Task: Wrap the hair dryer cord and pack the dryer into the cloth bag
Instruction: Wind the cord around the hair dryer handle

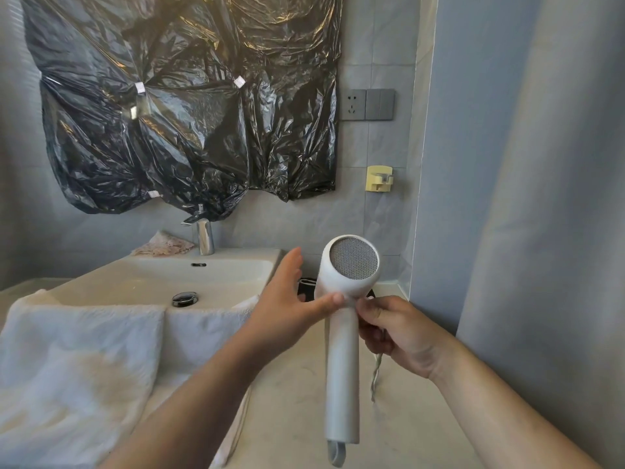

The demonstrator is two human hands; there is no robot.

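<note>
Hands meet at the hair dryer (341, 367), held up over the counter (297, 418).
Right hand (395, 333) grips the handle's top; left hand (287, 299) is spread flat, thumb touching it; cord (376, 374) dangles below.

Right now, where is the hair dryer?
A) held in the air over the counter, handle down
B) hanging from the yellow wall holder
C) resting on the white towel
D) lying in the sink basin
A: the right hand curls round the upper handle of the hair dryer, which is upright above the counter with its mesh end toward the camera. The left hand touches it with its thumb, fingers straight.
</note>
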